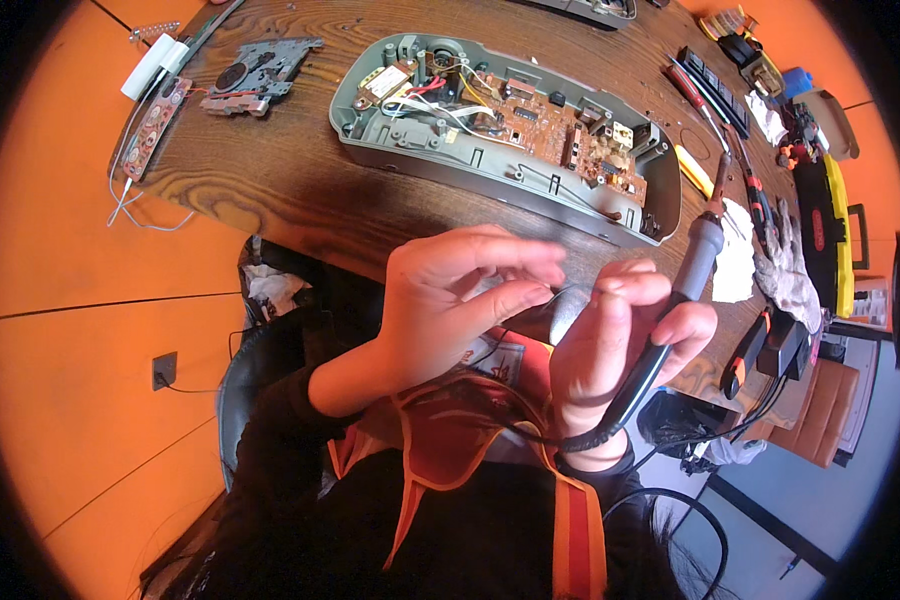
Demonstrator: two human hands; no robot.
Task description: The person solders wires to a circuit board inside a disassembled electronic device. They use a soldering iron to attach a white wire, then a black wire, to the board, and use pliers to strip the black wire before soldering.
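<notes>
My right hand [595,355] grips a soldering iron [703,248] by its dark handle, with the metal tip pointing up and away over the table. The thumb and forefinger of that hand also come together, but what lies between them is too small to tell. To its left, my left hand [440,285] has its fingers and thumb drawn together in a pinch, slightly blurred; anything in it cannot be made out. Beyond both hands lies an opened grey plastic casing [440,160], holding a brown circuit board [540,130] and several coloured wires. Neither hand touches it.
On the wooden table [240,195], a disc mechanism [255,78] and a narrow circuit board [152,130] lie at the left. A white paper [735,255], a grey glove [792,272], hand tools and a black-yellow toolbox [828,235] crowd the right. A cable hangs below the iron.
</notes>
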